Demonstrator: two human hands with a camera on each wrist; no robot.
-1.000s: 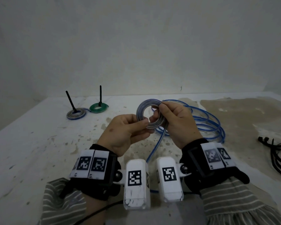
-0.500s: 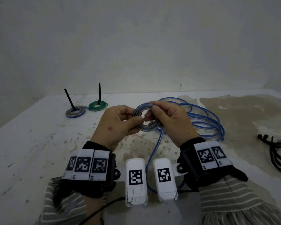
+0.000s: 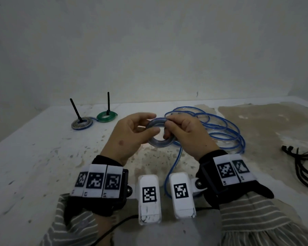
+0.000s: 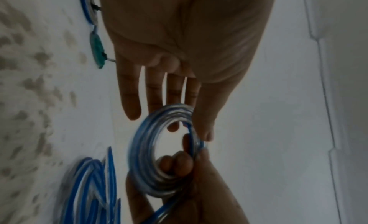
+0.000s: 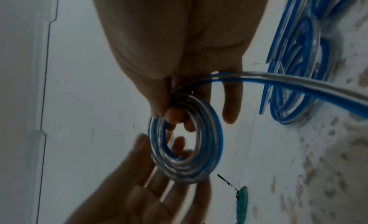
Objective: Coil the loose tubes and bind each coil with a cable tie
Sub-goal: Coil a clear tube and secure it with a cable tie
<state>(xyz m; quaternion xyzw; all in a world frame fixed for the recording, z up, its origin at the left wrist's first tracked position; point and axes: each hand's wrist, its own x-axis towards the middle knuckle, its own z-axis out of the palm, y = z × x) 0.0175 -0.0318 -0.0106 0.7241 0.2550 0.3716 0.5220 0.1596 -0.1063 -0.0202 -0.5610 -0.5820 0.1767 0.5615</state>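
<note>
A small coil of blue-and-clear tube [image 3: 158, 145] is held up over the table between both hands. My left hand [image 3: 144, 125] has its thumb across the coil's left side, with its fingers straight behind the coil [image 4: 143, 156]. My right hand [image 3: 169, 129] pinches the right side, fingertips through the hole, as the right wrist view shows on the coil [image 5: 213, 133]. The free tube runs from the coil down towards me, then back to a loose blue heap [image 3: 220, 128] on the table at the right.
Two bound coils lie at the back left, one grey-blue [image 3: 82, 123] and one green [image 3: 107, 117], each with a black tie tail standing up. A bundle of black cable ties [image 3: 302, 167] lies at the right edge. A wall closes off the back of the table.
The coil has tipped from facing me to lying flatter between the hands. My left thumb has slid across its front and the left fingers have straightened behind it.
</note>
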